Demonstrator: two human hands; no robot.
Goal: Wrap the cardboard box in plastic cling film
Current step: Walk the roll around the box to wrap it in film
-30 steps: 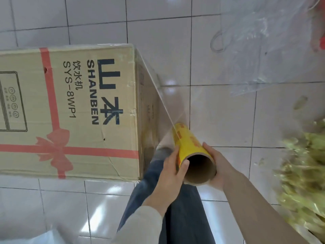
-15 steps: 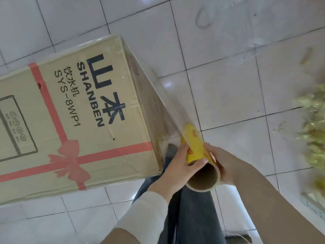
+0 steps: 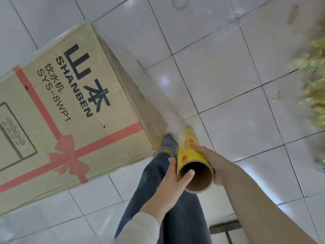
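The left hand (image 3: 168,187) and right hand (image 3: 216,162) curl round the yellow, hollow-cored roll (image 3: 190,152) at the cardboard box (image 3: 70,111) corner; clear film (image 3: 158,95) stretches to its side; glossy tiled floor (image 3: 228,85) beyond.

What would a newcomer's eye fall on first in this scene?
First, the big cardboard box filling the left, printed with a red ribbon and bow, on a white tiled floor. Next, the yellow cling film roll at lower centre, gripped by the left hand and right hand, with clear film stretched from it up to the box's side. A blurred yellow-green heap sits at the right edge.
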